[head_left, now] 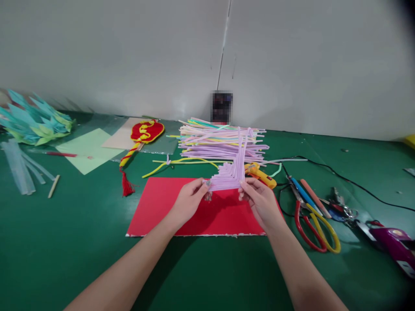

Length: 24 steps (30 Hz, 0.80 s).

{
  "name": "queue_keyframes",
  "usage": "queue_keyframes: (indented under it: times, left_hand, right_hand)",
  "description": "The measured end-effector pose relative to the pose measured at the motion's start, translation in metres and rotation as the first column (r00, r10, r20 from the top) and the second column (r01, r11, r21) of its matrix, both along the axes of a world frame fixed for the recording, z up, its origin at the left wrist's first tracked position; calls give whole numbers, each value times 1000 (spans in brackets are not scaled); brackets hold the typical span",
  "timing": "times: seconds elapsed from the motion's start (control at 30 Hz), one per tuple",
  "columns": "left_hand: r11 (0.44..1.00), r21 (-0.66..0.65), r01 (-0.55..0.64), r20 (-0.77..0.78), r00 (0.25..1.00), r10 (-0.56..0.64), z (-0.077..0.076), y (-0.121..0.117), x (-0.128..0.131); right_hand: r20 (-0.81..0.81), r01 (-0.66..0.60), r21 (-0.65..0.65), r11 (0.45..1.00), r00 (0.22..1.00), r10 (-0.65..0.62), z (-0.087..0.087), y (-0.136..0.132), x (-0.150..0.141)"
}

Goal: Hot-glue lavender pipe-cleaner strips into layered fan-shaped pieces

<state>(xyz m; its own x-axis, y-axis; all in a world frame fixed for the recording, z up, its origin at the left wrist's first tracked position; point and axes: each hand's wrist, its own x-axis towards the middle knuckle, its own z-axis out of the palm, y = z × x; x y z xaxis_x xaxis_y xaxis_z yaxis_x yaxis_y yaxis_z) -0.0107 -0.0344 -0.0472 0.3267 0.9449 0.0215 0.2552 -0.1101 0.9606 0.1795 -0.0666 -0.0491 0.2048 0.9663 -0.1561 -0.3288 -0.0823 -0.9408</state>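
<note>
Between my two hands is a lilac piece made of pipe cleaners (231, 175), bent into nested L shapes, with long strands standing up on its right side. My left hand (193, 195) pinches its left end between thumb and fingers. At the lower right corner my right hand (259, 199) grips it, fingers closed. The piece is held up above a red board (158, 207) with a rough white front edge. Behind it lies a thick bundle of pipe cleaners (194, 142) in lilac, pink, yellow and green. An orange glue gun (264, 176) rests just beyond my right hand.
Right of the board lie scissors (319, 229) with red and yellow handles, pens (308, 196), keys (340, 207) and a purple tool (394, 242). A black cable (350, 181) crosses the green table. Leftward are a red fan-shaped craft (147, 131), green paper (92, 149) and teal paper leaves (35, 119).
</note>
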Motion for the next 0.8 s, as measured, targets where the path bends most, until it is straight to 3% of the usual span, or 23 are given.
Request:
queue_keyframes:
  times: [0.4, 0.8]
  left_hand:
    - [999, -34, -23, 55, 998, 25, 0, -1, 1]
    - [954, -299, -24, 50, 998, 41, -2, 1, 3]
  right_hand:
    - [16, -6, -2, 1000, 1000, 6, 1, -1, -2]
    - [130, -116, 15, 993, 985, 113, 0, -4, -6]
